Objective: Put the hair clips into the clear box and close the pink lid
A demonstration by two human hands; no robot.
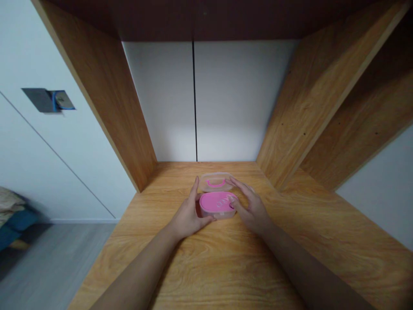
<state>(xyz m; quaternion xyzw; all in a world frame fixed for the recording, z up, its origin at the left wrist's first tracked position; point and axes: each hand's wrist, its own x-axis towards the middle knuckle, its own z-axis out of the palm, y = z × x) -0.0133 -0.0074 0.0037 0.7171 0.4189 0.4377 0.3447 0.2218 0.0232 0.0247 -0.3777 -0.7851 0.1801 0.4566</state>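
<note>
**Clerk:** Item one, on the table (196,262)?

**Onlooker:** A pink box (217,203): oval, with a pink top over a clear base and some raised marking on top, too small to read.

**Clerk:** Item two?

**Onlooker:** A clear lid (214,181) with a pink loop set into it, lying flat just behind the pink box. I can't tell whether the two touch.

**Clerk:** Handling notes?

**Onlooker:** I'd judge the box light and stiff, though its smooth plastic may be slippery. The long curved sides look like the best place to take hold. The lid looks thin and light, and probably easier to lift by its rim.

**Clerk:** Condition of the grips?

**Onlooker:** The left grip (189,212) sits at the pink box's left end, spread and cupped, with its fingers (194,186) pointing away from the person. The right grip (253,207) sits at the box's right end, also spread, with its fingers (235,182) reaching toward the clear lid's right edge. Neither is pinching anything.

**Clerk:** Surroundings?

**Onlooker:** A wooden side panel (108,112) stands left of the pink box, another (318,97) stands to its right, and a white back panel (238,101) stands beyond it. Farther left of the box, a blue cushion (17,221) lies low beside a grey floor (54,258).
</note>
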